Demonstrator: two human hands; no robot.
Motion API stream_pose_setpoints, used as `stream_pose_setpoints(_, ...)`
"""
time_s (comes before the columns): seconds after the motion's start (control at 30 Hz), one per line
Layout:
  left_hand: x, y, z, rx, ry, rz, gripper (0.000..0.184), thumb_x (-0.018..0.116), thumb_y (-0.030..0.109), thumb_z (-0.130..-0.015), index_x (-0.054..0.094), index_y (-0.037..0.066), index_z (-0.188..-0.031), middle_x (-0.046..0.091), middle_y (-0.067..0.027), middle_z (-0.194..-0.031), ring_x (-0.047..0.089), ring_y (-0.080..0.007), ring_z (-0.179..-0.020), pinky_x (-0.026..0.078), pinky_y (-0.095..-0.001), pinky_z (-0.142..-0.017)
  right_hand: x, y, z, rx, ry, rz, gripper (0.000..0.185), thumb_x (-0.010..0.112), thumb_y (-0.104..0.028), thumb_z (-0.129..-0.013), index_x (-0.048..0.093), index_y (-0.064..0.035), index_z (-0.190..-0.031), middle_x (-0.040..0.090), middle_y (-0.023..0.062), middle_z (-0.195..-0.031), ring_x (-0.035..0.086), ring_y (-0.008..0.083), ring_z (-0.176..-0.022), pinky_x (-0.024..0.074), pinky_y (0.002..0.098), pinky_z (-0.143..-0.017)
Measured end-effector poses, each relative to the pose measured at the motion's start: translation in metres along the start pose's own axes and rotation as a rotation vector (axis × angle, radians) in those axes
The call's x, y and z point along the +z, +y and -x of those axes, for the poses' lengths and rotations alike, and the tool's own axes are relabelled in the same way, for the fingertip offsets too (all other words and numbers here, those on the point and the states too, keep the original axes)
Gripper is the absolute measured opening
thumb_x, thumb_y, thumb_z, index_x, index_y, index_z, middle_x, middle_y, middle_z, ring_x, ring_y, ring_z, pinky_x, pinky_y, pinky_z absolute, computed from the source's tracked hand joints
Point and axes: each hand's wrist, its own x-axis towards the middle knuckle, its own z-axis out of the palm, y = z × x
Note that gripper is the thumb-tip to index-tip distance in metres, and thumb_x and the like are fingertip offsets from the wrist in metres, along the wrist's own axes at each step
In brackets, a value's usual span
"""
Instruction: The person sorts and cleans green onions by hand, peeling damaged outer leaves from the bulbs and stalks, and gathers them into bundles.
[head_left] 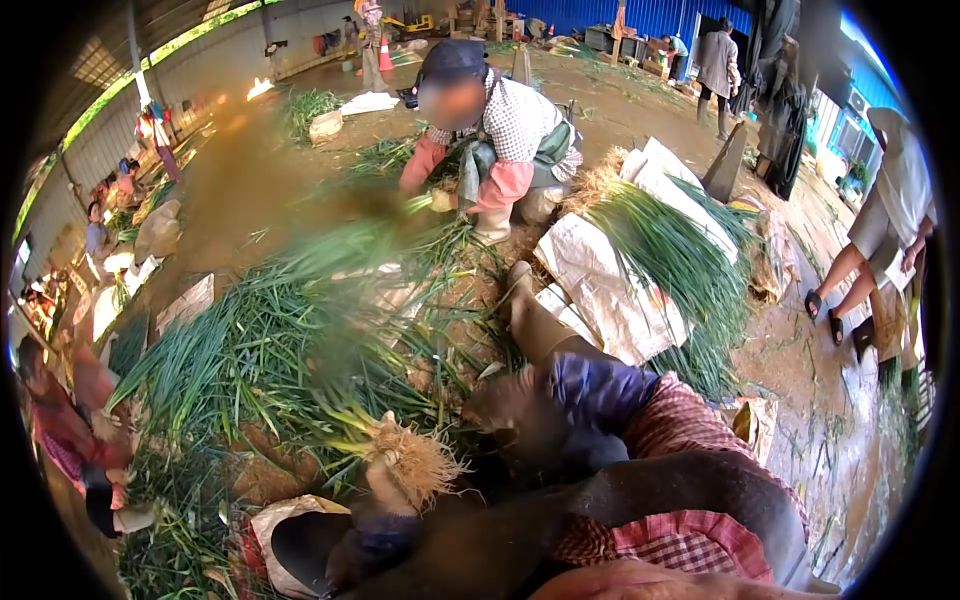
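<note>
My left hand (388, 487) is closed around the root end of a bunch of spring onions (355, 432). Pale, stringy roots (418, 462) fan out above the fist, and the green leaves point up and left over the pile. Off to the right, my right hand (505, 402) is a dark blur below its blue sleeve; its fingers cannot be made out. Loose spring onions (250, 345) cover the ground in front of me, apart from that hand.
Facing me, a squatting co-worker (510, 135) in pink sleeves handles spring onions. A large bundle (665, 260) lies on white sacks (595, 275) at right. Another person (80, 430) sits at the left edge, and someone stands (890, 200) at far right.
</note>
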Motion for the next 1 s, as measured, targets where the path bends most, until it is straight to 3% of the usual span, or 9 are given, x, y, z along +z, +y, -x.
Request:
stream_pose_setpoints(0.17,-0.004,-0.002,-0.006,0.042,-0.069,0.097,0.061,0.059,0.015,-0.081,0.038,0.010,-0.137,0.057,-0.0008,-0.103,0.057,-0.0148,-0.091,0.049,-0.0314,-0.081,-0.152,-0.084,-0.014,-0.103,0.368,0.734,0.050,0.060,-0.017,-0.086,0.041,-0.0132,-0.132,0.062,0.0055,-0.085,0.061,0.0168,-0.073,0.0499,0.0302,-0.061)
stream_pose_setpoints(0.37,0.018,-0.005,-0.011,-0.024,-0.012,-0.001,0.051,0.061,0.017,-0.078,0.049,0.004,-0.126,0.058,-0.0034,-0.081,0.057,-0.0149,-0.070,0.049,-0.0296,-0.060,-0.247,-0.243,0.057,-0.523,0.823,0.398,0.056,0.064,-0.027,-0.082,0.044,-0.0052,-0.130,0.054,0.0116,-0.119,0.056,0.0246,-0.105,0.0484,0.0373,-0.087)
stream_pose_setpoints(0.4,0.016,-0.007,-0.017,-0.042,-0.007,0.009,0.050,0.060,0.017,-0.079,0.050,0.005,-0.126,0.058,-0.0033,-0.082,0.057,-0.0148,-0.071,0.049,-0.0297,-0.060,-0.245,-0.251,0.063,-0.613,0.736,0.733,0.060,0.068,-0.021,-0.076,0.043,-0.0040,-0.129,0.053,0.0115,-0.115,0.057,0.0248,-0.099,0.0510,0.0340,-0.080)
stream_pose_setpoints(0.5,0.017,-0.015,-0.034,-0.116,0.016,0.013,0.047,0.059,0.019,-0.081,0.051,0.006,-0.125,0.059,-0.0030,-0.083,0.058,-0.0145,-0.072,0.049,-0.0301,-0.061,-0.235,-0.150,-0.002,-0.629,0.364,0.047,0.052,0.058,-0.031,-0.087,0.045,-0.0032,-0.130,0.043,0.0142,-0.132,0.044,0.0244,-0.120,0.0330,0.0412,-0.103)
stream_pose_setpoints(0.53,0.021,-0.017,-0.036,-0.134,0.026,0.007,0.046,0.059,0.020,-0.081,0.051,0.006,-0.124,0.059,-0.0029,-0.083,0.058,-0.0145,-0.073,0.049,-0.0303,-0.062,-0.193,-0.180,0.006,-0.345,0.450,0.335,0.053,0.063,-0.030,-0.085,0.048,-0.0043,-0.128,0.058,0.0141,-0.119,0.054,0.0207,-0.111,0.0411,0.0320,-0.098)
stream_pose_setpoints(0.57,0.022,-0.019,-0.038,-0.146,0.039,0.007,0.045,0.058,0.020,-0.082,0.051,0.007,-0.124,0.059,-0.0028,-0.084,0.058,-0.0144,-0.073,0.049,-0.0304,-0.062,-0.172,-0.134,-0.018,-0.226,0.244,0.041,0.054,0.060,-0.035,-0.086,0.048,-0.0033,-0.128,0.058,0.0130,-0.120,0.058,0.0230,-0.102,0.0495,0.0363,-0.084)
stream_pose_setpoints(0.67,0.027,-0.028,-0.037,-0.171,0.066,0.026,0.042,0.057,0.022,-0.083,0.052,0.008,-0.123,0.059,-0.0025,-0.085,0.058,-0.0141,-0.075,0.049,-0.0308,-0.063,-0.085,-0.115,0.012,0.101,0.265,0.188,0.039,0.063,-0.022,-0.083,0.058,-0.0074,-0.119,0.066,0.0075,-0.098,0.062,0.0222,-0.085,0.0505,0.0357,-0.075)
stream_pose_setpoints(0.97,0.015,-0.001,-0.028,-0.055,0.142,0.399,0.034,0.053,0.027,-0.088,0.054,0.011,-0.119,0.061,-0.0016,-0.089,0.059,-0.0134,-0.079,0.049,-0.0320,-0.066,0.016,-0.033,0.044,0.053,0.341,0.007,0.028,0.060,-0.017,-0.083,0.063,-0.0078,-0.110,0.067,0.0093,-0.096,0.062,0.0219,-0.086,0.0490,0.0338,-0.076)
stream_pose_setpoints(1.0,-0.042,0.003,-0.046,-0.175,-0.328,0.322,0.035,0.053,0.025,-0.085,0.054,0.016,-0.119,0.058,0.0005,-0.083,0.057,-0.0141,-0.076,0.049,-0.0311,-0.067,0.014,-0.027,0.053,0.012,0.336,0.006,0.027,0.060,-0.016,-0.083,0.063,-0.0077,-0.109,0.067,0.0095,-0.096,0.062,0.0215,-0.086,0.0489,0.0333,-0.076)
